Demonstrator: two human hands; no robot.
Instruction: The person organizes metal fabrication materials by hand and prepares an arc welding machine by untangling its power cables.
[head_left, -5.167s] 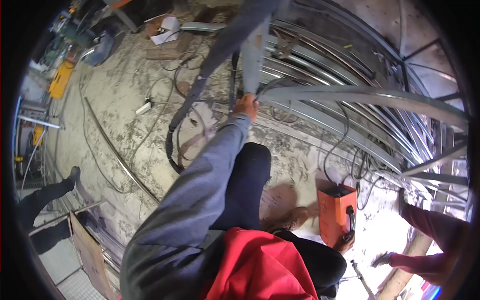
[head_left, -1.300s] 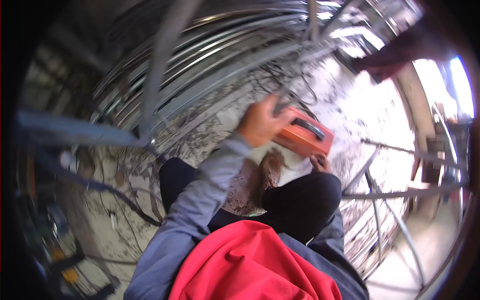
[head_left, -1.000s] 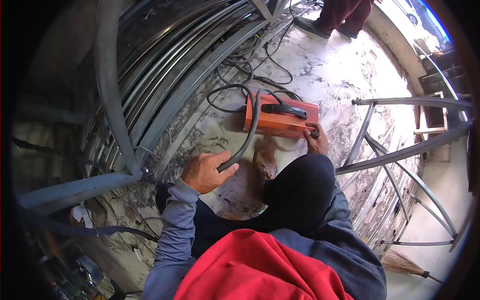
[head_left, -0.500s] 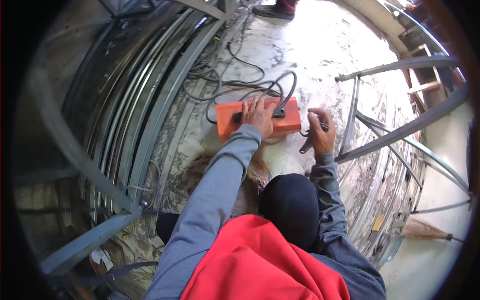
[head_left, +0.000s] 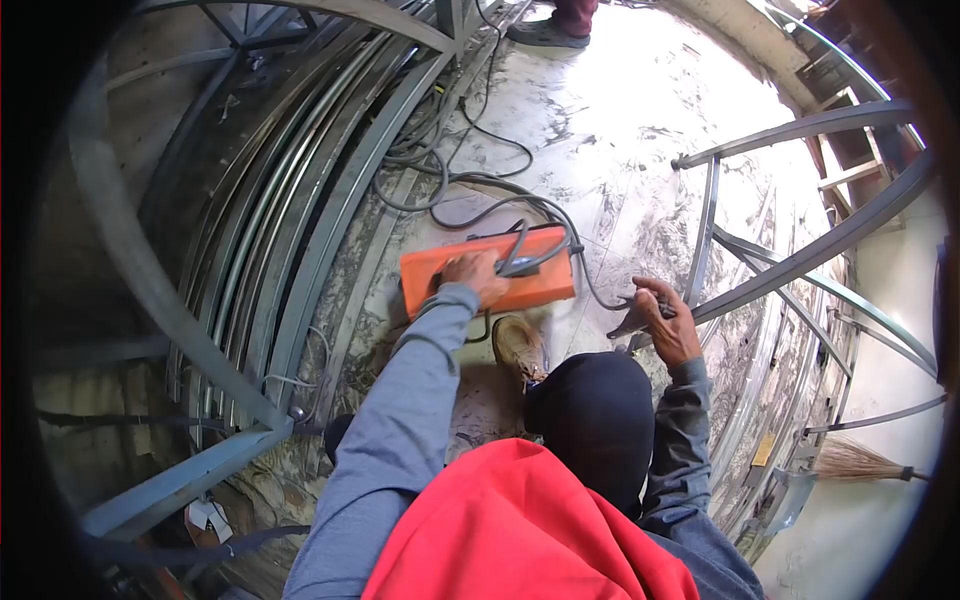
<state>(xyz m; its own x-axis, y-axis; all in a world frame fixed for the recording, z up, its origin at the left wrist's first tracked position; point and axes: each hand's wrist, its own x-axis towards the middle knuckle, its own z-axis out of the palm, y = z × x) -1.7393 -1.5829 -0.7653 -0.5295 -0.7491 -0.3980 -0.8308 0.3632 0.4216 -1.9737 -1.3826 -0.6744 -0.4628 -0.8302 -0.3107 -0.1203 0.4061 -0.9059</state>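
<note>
An orange box-shaped machine [head_left: 540, 290], which looks like a portable welder, sits just in front of my boot, slightly tilted. My left hand [head_left: 475, 277] is closed over the black handle on its top; the fingers are partly blurred. To the right of the box, my right hand [head_left: 668, 322] grips a dark metal clamp [head_left: 628, 323] between thumb and fingers. A dark cable [head_left: 590, 280] runs from the box's right end towards that clamp. Another loop of cable lies over the top of the box.
Coiled cables [head_left: 420, 165] lie on the floor beyond the box. Long metal bars [head_left: 300, 190] are stacked on the left. A metal frame [head_left: 780, 265] stands on the right, with a broom [head_left: 862, 460] nearby. Another person's shoe [head_left: 548, 33] shows at the top.
The orange machine has moved left and towards me with my left hand, uncovering my boot. My right hand has come lower and slightly right, with the clamp still in it.
</note>
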